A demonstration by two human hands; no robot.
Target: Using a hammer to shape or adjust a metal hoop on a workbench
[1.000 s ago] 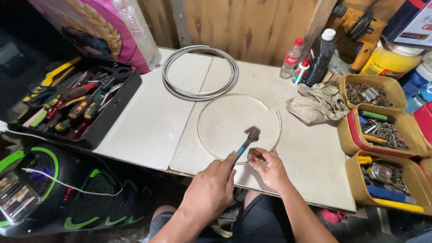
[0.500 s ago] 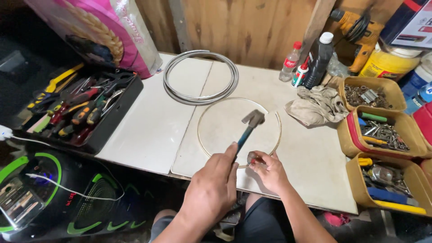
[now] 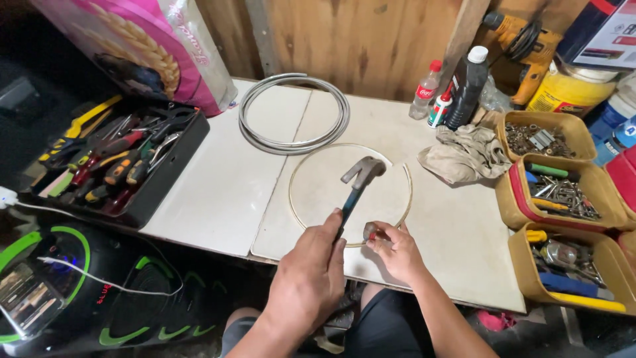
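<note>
While the left hand (image 3: 308,282) grips the blue handle of a claw hammer (image 3: 354,185), the hammer's long axis runs up and away from that hand, its metal head raised over the thin metal hoop (image 3: 407,192) lying flat on the table (image 3: 218,179). Just right of the handle, the right hand (image 3: 397,252) is pinched narrow on a small piece at the hoop's near edge, directly below the hammer head and nearer to it than the left. Beyond the hoop lies a coil of grey cable (image 3: 295,113); right of the hoop, a crumpled rag (image 3: 464,156) and trays of screws (image 3: 560,192); left of it, a black tool tray (image 3: 112,166).
</note>
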